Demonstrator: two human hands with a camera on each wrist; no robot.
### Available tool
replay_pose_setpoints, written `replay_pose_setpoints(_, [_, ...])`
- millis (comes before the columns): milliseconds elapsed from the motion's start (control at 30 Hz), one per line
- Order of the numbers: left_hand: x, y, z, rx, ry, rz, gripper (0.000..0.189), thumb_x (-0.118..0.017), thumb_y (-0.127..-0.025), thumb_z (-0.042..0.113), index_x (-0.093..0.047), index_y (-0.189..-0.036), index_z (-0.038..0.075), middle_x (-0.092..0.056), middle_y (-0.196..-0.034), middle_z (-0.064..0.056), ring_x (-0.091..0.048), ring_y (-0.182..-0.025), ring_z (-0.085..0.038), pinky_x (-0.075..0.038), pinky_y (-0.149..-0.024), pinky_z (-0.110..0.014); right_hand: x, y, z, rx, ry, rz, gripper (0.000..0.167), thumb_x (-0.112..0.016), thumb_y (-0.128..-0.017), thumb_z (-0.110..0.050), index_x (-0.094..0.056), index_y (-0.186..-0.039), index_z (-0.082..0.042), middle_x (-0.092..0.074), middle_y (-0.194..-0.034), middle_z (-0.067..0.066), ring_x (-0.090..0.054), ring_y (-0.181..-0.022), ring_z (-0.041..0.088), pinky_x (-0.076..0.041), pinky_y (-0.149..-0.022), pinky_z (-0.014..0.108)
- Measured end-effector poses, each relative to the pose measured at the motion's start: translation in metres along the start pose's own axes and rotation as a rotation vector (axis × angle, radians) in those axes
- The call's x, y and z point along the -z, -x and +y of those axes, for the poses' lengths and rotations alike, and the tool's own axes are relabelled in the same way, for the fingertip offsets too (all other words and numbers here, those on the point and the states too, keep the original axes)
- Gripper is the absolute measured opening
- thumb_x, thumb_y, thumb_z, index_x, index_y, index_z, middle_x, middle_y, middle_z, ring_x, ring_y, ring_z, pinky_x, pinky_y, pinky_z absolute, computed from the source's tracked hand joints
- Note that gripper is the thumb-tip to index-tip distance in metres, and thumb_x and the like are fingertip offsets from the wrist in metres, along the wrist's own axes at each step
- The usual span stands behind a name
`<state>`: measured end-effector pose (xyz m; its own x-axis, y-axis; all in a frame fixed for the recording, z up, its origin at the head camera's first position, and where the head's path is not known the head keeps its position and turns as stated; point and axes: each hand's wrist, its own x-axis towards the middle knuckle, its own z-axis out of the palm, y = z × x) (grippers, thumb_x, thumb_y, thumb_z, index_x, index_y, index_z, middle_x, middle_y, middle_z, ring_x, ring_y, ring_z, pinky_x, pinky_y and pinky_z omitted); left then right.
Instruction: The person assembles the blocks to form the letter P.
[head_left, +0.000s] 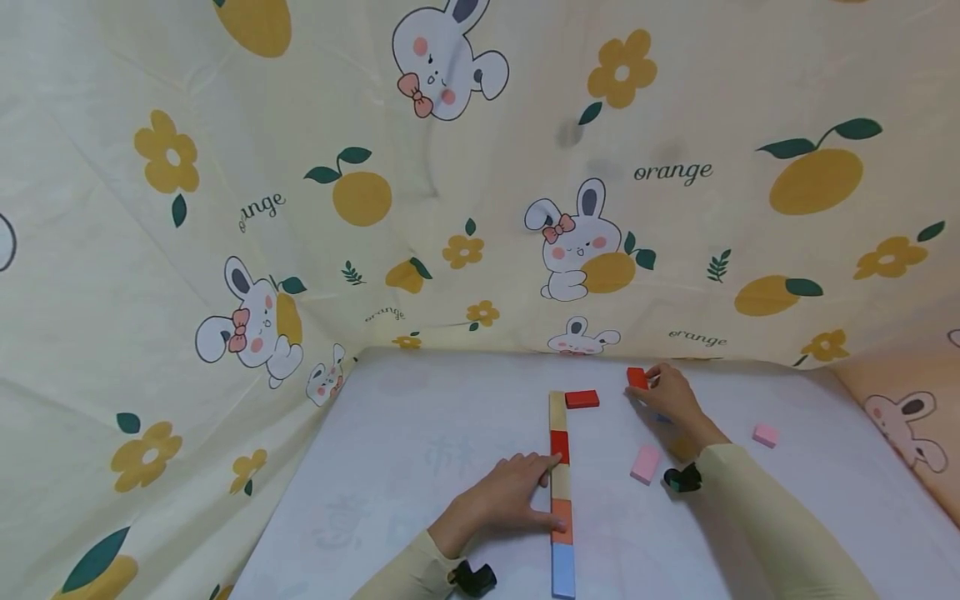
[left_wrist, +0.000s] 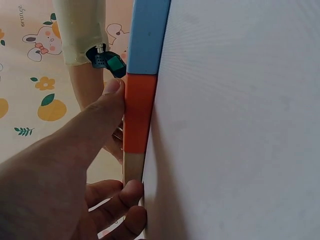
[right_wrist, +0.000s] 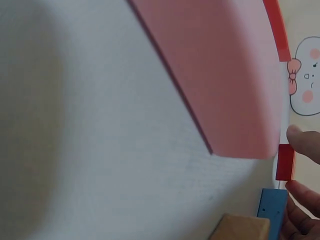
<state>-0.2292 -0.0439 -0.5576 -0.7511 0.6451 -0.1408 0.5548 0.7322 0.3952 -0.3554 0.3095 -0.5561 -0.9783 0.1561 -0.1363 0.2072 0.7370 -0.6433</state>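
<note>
Several blocks form a straight row running away from me: a blue block (head_left: 563, 570) nearest, then an orange block (head_left: 562, 522), a plain wood one (head_left: 560, 481), a red one (head_left: 559, 442) and another plain wood one (head_left: 557, 408). My left hand (head_left: 506, 496) touches this row from the left, thumb at the orange block and index fingertip on the red one. A separate red block (head_left: 582, 399) lies crosswise at the row's far end. Further right, my right hand (head_left: 675, 400) pinches a loose red block (head_left: 637, 378) between thumb and fingers.
A pink block (head_left: 646, 464) lies right of the row, with a smaller-looking pink block (head_left: 765, 435) beyond the right forearm. Under the right hand are a blue block (right_wrist: 272, 210) and a wood block (right_wrist: 242, 227), partly hidden. A printed cloth (head_left: 480, 275) hangs behind the white table (head_left: 420, 408).
</note>
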Motion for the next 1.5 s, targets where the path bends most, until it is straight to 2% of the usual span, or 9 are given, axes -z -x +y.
replay_pose_setpoints(200, [-0.001,0.0,0.001,-0.001,0.006,0.0,0.101,-0.079,-0.084,0.074,-0.042,-0.166,0.028,-0.059,-0.122,0.017,-0.048,-0.108,-0.006,-0.048,-0.103,-0.036,0.001,0.004,-0.001,-0.008,-0.029,-0.009,0.061,-0.078,-0.099,-0.028,-0.048,-0.138,0.009,-0.051,-0.127,0.031,-0.051,-0.113,0.043,-0.054,-0.098,0.052])
replay_pose_setpoints(500, [-0.002,-0.001,0.001,0.001,-0.003,0.001,0.101,-0.079,-0.083,0.075,-0.041,-0.166,0.029,-0.06,-0.127,0.016,-0.049,-0.111,-0.006,-0.048,-0.107,-0.039,0.007,0.004,0.008,0.052,-0.102,-0.074,0.055,-0.075,-0.101,-0.024,-0.053,-0.142,0.006,-0.057,-0.129,0.028,-0.052,-0.115,0.041,-0.05,-0.104,0.056])
replay_pose_setpoints(633, [-0.002,-0.001,0.001,0.008,-0.01,-0.004,0.101,-0.078,-0.084,0.075,-0.041,-0.166,0.029,-0.06,-0.135,0.014,-0.05,-0.114,-0.006,-0.048,-0.109,-0.039,0.011,0.002,0.014,0.094,-0.115,-0.116,0.052,-0.074,-0.102,-0.024,-0.057,-0.144,0.002,-0.059,-0.132,0.026,-0.053,-0.117,0.041,-0.049,-0.106,0.057])
replay_pose_setpoints(967, [0.0,0.0,0.003,0.022,-0.01,-0.017,0.101,-0.078,-0.084,0.075,-0.041,-0.166,0.03,-0.06,-0.134,0.014,-0.049,-0.113,-0.007,-0.048,-0.109,-0.04,0.017,0.003,0.016,0.193,-0.101,-0.163,0.048,-0.073,-0.103,-0.022,-0.061,-0.145,-0.002,-0.061,-0.135,0.024,-0.056,-0.118,0.039,-0.05,-0.104,0.054])
replay_pose_setpoints(1100, [0.0,-0.001,0.003,0.022,-0.011,-0.015,0.101,-0.078,-0.083,0.075,-0.041,-0.166,0.03,-0.06,-0.129,0.015,-0.049,-0.11,-0.006,-0.048,-0.107,-0.038,0.018,0.006,0.013,0.229,-0.085,-0.178,0.047,-0.074,-0.103,-0.021,-0.063,-0.144,-0.003,-0.062,-0.131,0.021,-0.055,-0.115,0.036,-0.051,-0.099,0.047])
replay_pose_setpoints(1233, [0.0,-0.001,0.003,0.023,-0.018,-0.011,0.102,-0.078,-0.083,0.076,-0.041,-0.166,0.03,-0.06,-0.133,0.014,-0.049,-0.112,-0.007,-0.048,-0.109,-0.039,0.017,0.009,0.007,0.247,-0.07,-0.188,0.045,-0.075,-0.102,-0.02,-0.064,-0.143,-0.004,-0.062,-0.127,0.018,-0.055,-0.111,0.034,-0.051,-0.094,0.042])
replay_pose_setpoints(1500, [0.002,-0.001,0.005,0.047,-0.01,-0.024,0.101,-0.079,-0.082,0.076,-0.041,-0.165,0.032,-0.06,-0.14,0.013,-0.051,-0.115,-0.007,-0.048,-0.111,-0.041,0.01,0.012,0.001,0.246,-0.047,-0.206,0.044,-0.077,-0.1,-0.018,-0.066,-0.14,-0.005,-0.063,-0.122,0.016,-0.056,-0.109,0.032,-0.052,-0.094,0.041])
